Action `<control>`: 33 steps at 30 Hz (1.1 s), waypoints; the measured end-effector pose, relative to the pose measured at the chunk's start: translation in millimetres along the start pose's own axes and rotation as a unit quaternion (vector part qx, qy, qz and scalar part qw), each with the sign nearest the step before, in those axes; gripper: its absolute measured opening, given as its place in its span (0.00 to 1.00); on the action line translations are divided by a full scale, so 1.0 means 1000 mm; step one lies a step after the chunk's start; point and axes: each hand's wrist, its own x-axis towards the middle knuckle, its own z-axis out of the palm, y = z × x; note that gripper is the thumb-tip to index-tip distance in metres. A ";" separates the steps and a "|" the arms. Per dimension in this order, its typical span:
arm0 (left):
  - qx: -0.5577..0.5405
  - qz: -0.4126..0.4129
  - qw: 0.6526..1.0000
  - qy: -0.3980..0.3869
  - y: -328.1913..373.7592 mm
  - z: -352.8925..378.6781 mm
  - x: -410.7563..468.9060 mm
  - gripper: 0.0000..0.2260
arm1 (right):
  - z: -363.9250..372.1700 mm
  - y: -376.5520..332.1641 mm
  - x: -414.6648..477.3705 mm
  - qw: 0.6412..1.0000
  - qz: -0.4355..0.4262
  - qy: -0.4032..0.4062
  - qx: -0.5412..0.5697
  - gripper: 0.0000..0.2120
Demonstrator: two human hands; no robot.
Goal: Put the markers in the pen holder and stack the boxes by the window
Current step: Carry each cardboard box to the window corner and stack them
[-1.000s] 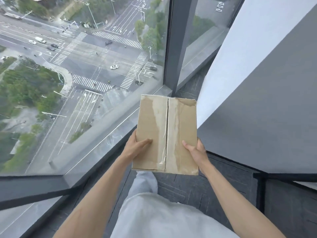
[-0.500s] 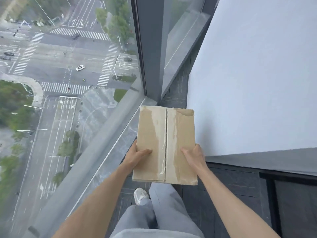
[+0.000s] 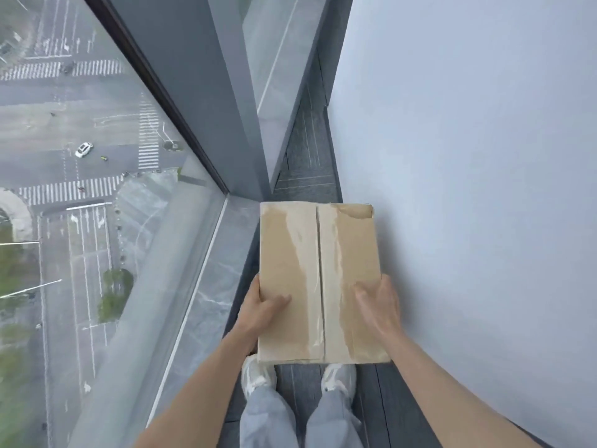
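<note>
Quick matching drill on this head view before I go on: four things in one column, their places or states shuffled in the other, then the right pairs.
Things:
1. cardboard box
2. left hand
3. white wall
4. white car

Places or states:
A. on the street far below, seen through the glass
B. gripping the box's left edge, thumb on top
C. held in both hands above the shoes, taped along its centre seam
D. rising along the right side of the view

Pairs: 1-C, 2-B, 3-D, 4-A
</note>
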 end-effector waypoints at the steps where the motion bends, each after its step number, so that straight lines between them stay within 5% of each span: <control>1: 0.008 0.006 1.000 -0.003 -0.007 0.001 0.022 0.26 | 0.012 0.007 0.018 1.000 0.007 0.002 0.003 0.19; 17: 0.036 -0.011 0.999 0.013 -0.055 0.011 0.235 0.26 | 0.123 0.026 0.203 1.000 -0.009 -0.001 -0.028 0.23; 33: 0.030 0.003 0.998 0.052 -0.032 0.038 0.297 0.32 | 0.120 0.003 0.262 0.997 -0.046 0.040 -0.056 0.24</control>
